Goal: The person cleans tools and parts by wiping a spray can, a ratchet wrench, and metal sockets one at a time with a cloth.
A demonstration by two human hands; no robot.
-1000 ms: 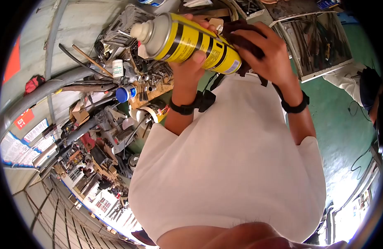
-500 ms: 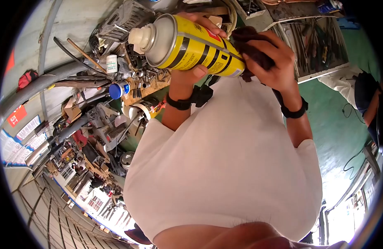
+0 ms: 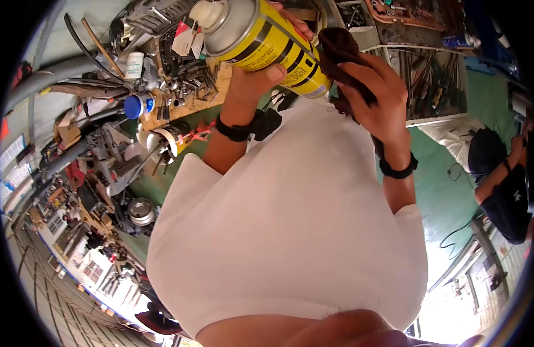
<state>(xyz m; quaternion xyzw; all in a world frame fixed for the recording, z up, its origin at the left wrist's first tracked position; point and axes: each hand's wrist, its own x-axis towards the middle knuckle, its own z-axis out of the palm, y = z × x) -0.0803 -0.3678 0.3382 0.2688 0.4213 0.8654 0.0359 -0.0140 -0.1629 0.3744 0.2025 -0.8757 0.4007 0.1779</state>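
Note:
My left hand is wrapped round a yellow aerosol can with black stripes and printed text. Its thumb lies on the near side, with fingertips showing over the far side. The can is tilted, its pale nozzle cap toward the upper left and its base toward the right. My right hand is closed on a dark brown cloth, bunched beside the base end of the can. Whether the cloth touches the can there, I cannot tell. Both wrists wear black bands.
A wooden bench at the left is littered with sockets and metal parts. A white bottle and a blue-lidded tub stand near it. At upper right is a tray of screwdrivers and long tools. A person in dark clothing is at far right.
The view has shifted, bringing more of the person at right into sight. The can sits higher in view, its cap end nearer the top edge. Both hands keep their hold.

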